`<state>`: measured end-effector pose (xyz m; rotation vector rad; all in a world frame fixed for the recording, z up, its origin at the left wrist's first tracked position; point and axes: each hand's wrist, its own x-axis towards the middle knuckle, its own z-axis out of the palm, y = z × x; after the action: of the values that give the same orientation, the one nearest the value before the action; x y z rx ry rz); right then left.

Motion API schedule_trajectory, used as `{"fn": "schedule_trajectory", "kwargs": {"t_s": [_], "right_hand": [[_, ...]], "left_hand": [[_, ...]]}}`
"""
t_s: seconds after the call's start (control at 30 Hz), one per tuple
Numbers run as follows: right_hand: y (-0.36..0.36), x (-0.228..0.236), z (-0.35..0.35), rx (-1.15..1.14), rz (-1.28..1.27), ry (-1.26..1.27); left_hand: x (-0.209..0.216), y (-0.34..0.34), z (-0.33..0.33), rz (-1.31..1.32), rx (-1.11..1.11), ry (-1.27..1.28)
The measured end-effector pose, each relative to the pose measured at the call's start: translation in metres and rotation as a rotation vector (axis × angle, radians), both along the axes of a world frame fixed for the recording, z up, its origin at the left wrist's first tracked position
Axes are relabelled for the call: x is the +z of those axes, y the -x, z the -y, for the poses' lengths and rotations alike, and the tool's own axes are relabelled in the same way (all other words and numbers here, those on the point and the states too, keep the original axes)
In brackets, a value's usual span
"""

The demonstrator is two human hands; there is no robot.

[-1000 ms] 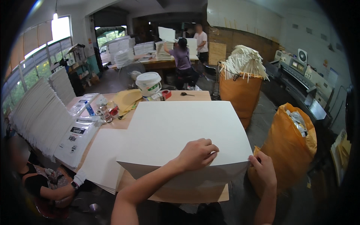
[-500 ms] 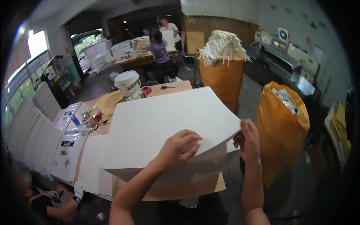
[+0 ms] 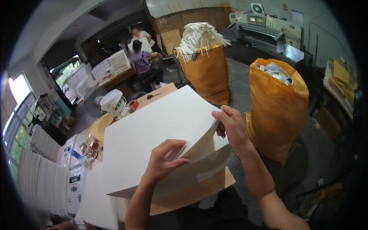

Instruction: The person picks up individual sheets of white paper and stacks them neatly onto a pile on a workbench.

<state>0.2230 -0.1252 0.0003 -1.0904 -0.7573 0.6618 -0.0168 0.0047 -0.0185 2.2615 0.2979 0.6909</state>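
A tall stack of large white paper sheets [image 3: 153,126] stands in front of me. My right hand [image 3: 233,124] pinches the right near corner of the top sheets, thumb above and fingers beneath. That corner is lifted and bent, so a gap shows between it and the sheets below. At the near edge of the stack is my left hand [image 3: 165,158], its thumb and fingers apart around the lifted edge. How many sheets are raised I cannot tell.
Left of the stack are a white bucket [image 3: 113,102], red tape [image 3: 133,105], scissors [image 3: 153,96] and piled white sheets [image 3: 42,180]. Two orange sacks [image 3: 278,111] of scraps stand to the right. Two people [image 3: 143,63] work at a far table; a machine [image 3: 264,30] is at the back.
The view has turned to the right. My right hand has raised the corner of the top sheets further, widening the gap. My left hand's thumb and fingers have spread at the near edge.
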Motion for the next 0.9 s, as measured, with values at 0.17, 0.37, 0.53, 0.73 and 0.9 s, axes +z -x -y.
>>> {"fn": "schedule_trajectory", "kwargs": {"t_s": [0.17, 0.37, 0.53, 0.73, 0.9], "right_hand": [[-0.005, -0.002, 0.001, 0.010, 0.083, 0.020], [-0.009, -0.001, 0.002, 0.025, 0.132, 0.055], [-0.008, -0.004, 0.001, 0.020, 0.100, 0.039], [-0.005, 0.002, -0.004, -0.001, 0.056, 0.032], [-0.011, -0.007, -0.005, 0.151, -0.199, -0.066]], "left_hand": [[-0.002, -0.002, -0.002, -0.030, -0.005, 0.078], [-0.011, 0.000, -0.009, -0.034, -0.015, 0.229], [-0.005, -0.001, 0.002, 0.002, 0.027, 0.311], [-0.002, -0.003, -0.006, 0.027, -0.051, -0.060], [0.003, -0.011, 0.007, 0.083, -0.031, -0.162]]}}
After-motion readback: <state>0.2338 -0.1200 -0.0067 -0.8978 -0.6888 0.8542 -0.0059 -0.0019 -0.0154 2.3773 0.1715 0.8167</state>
